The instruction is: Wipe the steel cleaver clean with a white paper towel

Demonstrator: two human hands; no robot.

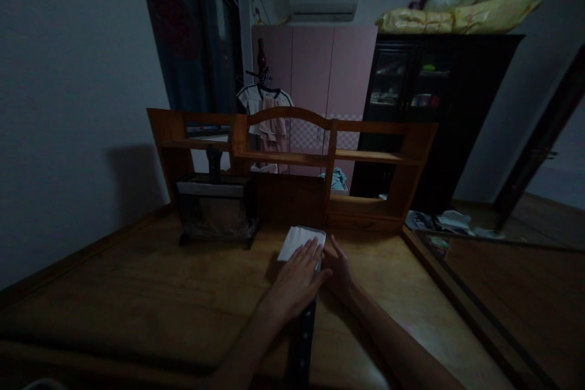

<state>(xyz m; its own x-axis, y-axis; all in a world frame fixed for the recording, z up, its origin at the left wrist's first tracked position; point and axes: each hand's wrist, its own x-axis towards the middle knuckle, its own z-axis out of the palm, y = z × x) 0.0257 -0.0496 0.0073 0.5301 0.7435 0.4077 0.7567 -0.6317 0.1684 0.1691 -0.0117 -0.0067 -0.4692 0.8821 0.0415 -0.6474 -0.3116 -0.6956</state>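
A white, flat, roughly rectangular thing (297, 239), like a folded paper or cloth with a pale rim at its right, lies on the wooden tabletop (183, 304). Across its lower right part rests my left hand (299, 274), palm down, with outstretched fingers and the thumb pointing right. Beside its right edge is my right hand (342, 271), turned sideways, one finger raised apart from the others. Some of the right fingertips are hidden behind the left hand, so contact with the white thing is unclear. Beneath the hands runs a dark strap with light dots (301, 341).
A wooden shelf unit (287, 158) spans the back of the tabletop. At its left stands a dark-framed, clear-fronted case (214, 210). Past the shelf are a pink wardrobe (313, 67), hanging clothes (272, 116) and a black cabinet (425, 109). A raised wooden edge (457, 292) borders the right side.
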